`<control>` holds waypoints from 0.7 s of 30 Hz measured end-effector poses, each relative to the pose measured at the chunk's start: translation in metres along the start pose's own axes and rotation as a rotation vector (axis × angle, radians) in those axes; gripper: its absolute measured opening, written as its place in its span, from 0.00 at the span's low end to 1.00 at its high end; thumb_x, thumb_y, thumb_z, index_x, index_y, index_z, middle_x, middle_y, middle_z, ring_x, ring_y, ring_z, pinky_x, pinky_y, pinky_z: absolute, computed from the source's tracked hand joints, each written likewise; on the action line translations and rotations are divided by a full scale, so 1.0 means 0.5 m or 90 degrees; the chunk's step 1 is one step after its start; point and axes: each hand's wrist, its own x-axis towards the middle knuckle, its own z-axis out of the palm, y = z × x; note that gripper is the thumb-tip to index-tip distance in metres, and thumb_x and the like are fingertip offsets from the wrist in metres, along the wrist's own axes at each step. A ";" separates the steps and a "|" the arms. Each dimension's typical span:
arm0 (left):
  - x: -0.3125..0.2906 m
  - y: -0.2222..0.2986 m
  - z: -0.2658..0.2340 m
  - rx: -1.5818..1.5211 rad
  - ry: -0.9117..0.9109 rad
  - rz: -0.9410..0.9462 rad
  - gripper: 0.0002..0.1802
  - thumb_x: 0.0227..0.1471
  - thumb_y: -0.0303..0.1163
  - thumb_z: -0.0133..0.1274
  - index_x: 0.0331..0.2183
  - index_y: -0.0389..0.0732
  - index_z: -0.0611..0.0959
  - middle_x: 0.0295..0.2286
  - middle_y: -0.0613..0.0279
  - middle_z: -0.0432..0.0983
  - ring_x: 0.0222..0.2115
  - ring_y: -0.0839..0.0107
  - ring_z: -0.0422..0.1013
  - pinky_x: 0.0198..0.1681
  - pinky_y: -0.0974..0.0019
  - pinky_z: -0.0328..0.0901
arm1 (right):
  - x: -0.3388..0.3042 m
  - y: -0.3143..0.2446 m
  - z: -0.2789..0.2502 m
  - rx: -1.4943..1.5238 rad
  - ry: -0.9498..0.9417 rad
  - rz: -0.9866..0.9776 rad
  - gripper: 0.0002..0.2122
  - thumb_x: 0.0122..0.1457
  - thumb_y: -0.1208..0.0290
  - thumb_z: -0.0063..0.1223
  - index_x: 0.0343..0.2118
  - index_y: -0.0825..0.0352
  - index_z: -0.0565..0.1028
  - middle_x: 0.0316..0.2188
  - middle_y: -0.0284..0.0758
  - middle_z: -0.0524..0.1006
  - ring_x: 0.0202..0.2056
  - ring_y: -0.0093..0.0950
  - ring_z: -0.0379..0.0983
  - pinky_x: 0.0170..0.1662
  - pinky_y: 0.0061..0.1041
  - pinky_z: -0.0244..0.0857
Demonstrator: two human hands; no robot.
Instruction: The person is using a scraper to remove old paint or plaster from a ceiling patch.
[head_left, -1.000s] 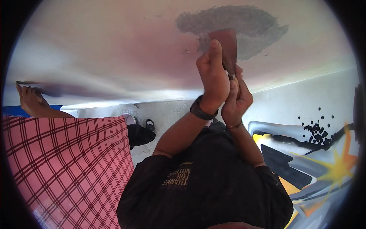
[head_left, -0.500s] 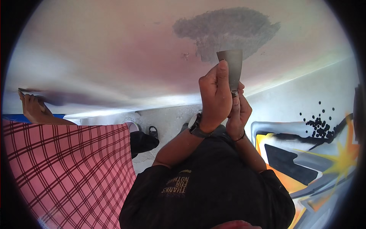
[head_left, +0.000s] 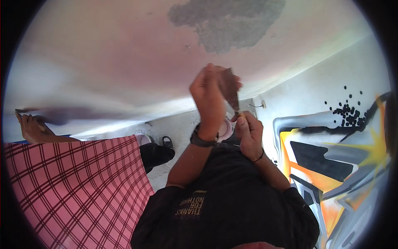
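Note:
In my right hand [head_left: 251, 135] is the handle of a putty knife [head_left: 230, 89], its flat blade tilted up and to the left. My left hand [head_left: 209, 93], a dark watch on its wrist, is raised beside the blade. The left thumb points up apart from the blade, and some fingers reach behind it. Motion smears that hand, so whether it grips the blade is unclear. Beyond my hands is the pale pinkish wall [head_left: 137, 62] with a rough grey patch [head_left: 230, 25]. The blade is apart from this patch.
To my left, a person in a pink checked garment [head_left: 78, 182] holds a thin tool at the wall with one hand [head_left: 34, 128]. A pale bucket [head_left: 225, 129] stands below my hands, another [head_left: 144, 140] near a dark sandal [head_left: 167, 143]. A painted wall [head_left: 323, 157] rises at right.
Both hands and the putty knife have come down and left, away from the grey patch. The blade has turned, and my left thumb has come off it. My view has shifted slightly.

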 end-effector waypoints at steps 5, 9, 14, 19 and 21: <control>0.035 -0.051 -0.058 0.045 0.098 0.114 0.18 0.64 0.37 0.48 0.33 0.29 0.80 0.26 0.51 0.80 0.22 0.69 0.76 0.29 0.68 0.74 | -0.012 0.015 -0.054 0.076 0.072 0.058 0.14 0.70 0.62 0.41 0.39 0.70 0.72 0.15 0.20 0.59 0.16 0.10 0.51 0.20 0.13 0.44; -0.012 -0.087 -0.068 0.163 0.149 0.055 0.18 0.62 0.36 0.52 0.24 0.33 0.79 0.22 0.60 0.78 0.13 0.80 0.66 0.15 0.75 0.59 | 0.015 0.001 -0.075 0.006 -0.020 0.051 0.13 0.69 0.62 0.42 0.46 0.68 0.69 0.18 0.22 0.61 0.16 0.10 0.51 0.19 0.13 0.45; -0.039 -0.145 -0.075 0.118 0.131 0.027 0.21 0.64 0.38 0.49 0.20 0.42 0.68 0.16 0.71 0.60 0.16 0.82 0.59 0.19 0.73 0.54 | 0.043 0.047 -0.108 0.172 -0.106 0.120 0.12 0.68 0.65 0.44 0.47 0.68 0.68 0.20 0.23 0.63 0.18 0.12 0.54 0.21 0.15 0.49; -0.026 -0.103 -0.024 0.140 0.075 0.108 0.13 0.64 0.36 0.48 0.36 0.35 0.77 0.22 0.69 0.71 0.22 0.78 0.64 0.28 0.73 0.61 | 0.055 0.041 -0.099 0.056 -0.266 0.122 0.11 0.68 0.65 0.44 0.41 0.69 0.72 0.20 0.23 0.63 0.19 0.13 0.57 0.24 0.16 0.55; -0.018 -0.096 -0.067 0.111 0.064 0.051 0.15 0.64 0.37 0.50 0.34 0.33 0.80 0.23 0.66 0.75 0.22 0.79 0.67 0.28 0.74 0.62 | 0.056 0.040 -0.097 0.058 -0.284 0.115 0.11 0.68 0.66 0.44 0.42 0.69 0.72 0.20 0.23 0.63 0.19 0.13 0.57 0.24 0.15 0.55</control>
